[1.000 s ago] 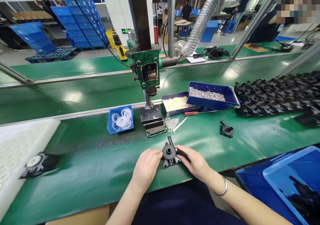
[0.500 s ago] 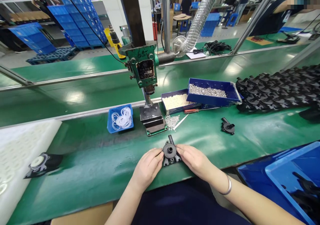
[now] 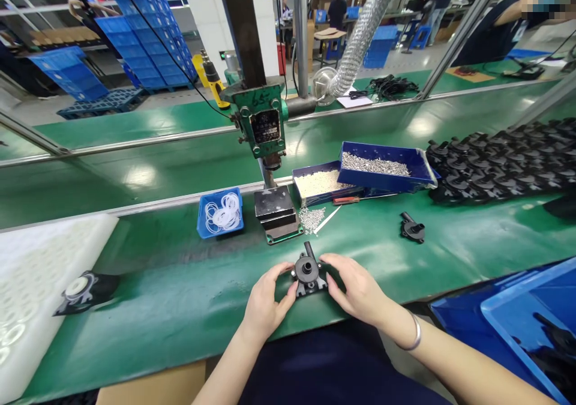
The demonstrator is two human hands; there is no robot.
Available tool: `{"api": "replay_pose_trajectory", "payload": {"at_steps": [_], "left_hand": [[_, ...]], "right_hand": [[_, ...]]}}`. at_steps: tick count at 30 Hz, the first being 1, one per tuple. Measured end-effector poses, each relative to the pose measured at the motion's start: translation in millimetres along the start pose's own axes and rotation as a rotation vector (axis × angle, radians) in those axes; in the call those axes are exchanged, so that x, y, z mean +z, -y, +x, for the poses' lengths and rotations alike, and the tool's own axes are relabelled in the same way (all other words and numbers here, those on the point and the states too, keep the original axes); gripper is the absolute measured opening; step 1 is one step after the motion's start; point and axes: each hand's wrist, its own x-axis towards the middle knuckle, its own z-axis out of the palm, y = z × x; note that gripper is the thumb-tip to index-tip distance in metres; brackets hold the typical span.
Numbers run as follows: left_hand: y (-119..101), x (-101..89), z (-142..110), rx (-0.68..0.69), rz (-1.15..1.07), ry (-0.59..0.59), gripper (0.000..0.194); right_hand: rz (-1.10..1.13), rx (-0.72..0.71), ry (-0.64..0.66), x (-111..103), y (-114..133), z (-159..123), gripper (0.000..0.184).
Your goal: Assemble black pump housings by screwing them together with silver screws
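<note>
A black plastic pump housing with a round cover, a central spout and a side pipe lies before me on the green bench. My left hand holds it at the left edge, thumb low and forefinger higher. On the opposite edge, my right hand holds it between thumb and fingers, which are spread wider than a pinch. Small silver bits show at the housing's left and right ears. Beyond it stands a green hand press with a black block on its base. Another pump housing lies to the right.
A blue bin holds white rings. Blue trays contain metal pins and pale small parts. Nearby are loose tiny rings, white tweezers and a red-handled screwdriver. Black housings are piled right; white foam lies left.
Both hands pinched the housing's sides half a second ago. Now thumbs and forefingers are spread further apart along its edges, uncovering the silver bits. The housing has hardly moved.
</note>
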Motion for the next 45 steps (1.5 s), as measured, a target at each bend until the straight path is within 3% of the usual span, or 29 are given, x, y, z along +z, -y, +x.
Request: {"api": "replay_pose_trajectory", "payload": {"at_steps": [4,10,18,21,26,31,37,39,42,45], "left_hand": [[-0.4,1.2,0.2,0.025,0.028,0.005,0.044],[-3.0,1.8,-2.2,0.099,0.057,-0.052,0.052],[-13.2,6.0,-5.2,0.114,0.083,-0.045,0.046],[-19.4,8.8,-6.6,0.070,0.076,-0.082,0.044],[-22.6,11.3,-8.9,-0.121,-0.074,-0.066,0.033],[-18.3,12.2,-14.3,0.104,0.103,-0.088,0.031],[-19.5,0.1,-8.4,0.269,0.323,0.037,0.033],[-19.9,-2.6,-6.3,0.230,0.232,0.037,0.030],[-21.9,1.0,-7.9,0.027,-0.032,0.032,0.037],[-23.6,14.2,-10.8,-0.174,-0.250,0.117,0.082]], "right_hand": [[0.143,0.073,0.087,-8.1,9.2,20.5,0.054],[0.248,0.037,0.223,7.8,4.8,35.0,0.040],[0.162,0.007,0.293,6.0,4.1,33.8,0.037],[0.129,-0.005,0.309,5.2,5.9,34.5,0.037],[0.119,-0.015,0.279,9.7,7.4,30.4,0.039],[0.066,0.008,0.247,12.9,12.6,25.6,0.041],[0.042,0.006,0.235,11.9,14.8,26.3,0.043],[0.043,0.006,0.238,11.8,14.0,26.7,0.042],[0.057,0.013,0.241,12.9,14.0,26.0,0.041],[0.067,0.042,0.230,15.2,15.1,23.9,0.043]]}}
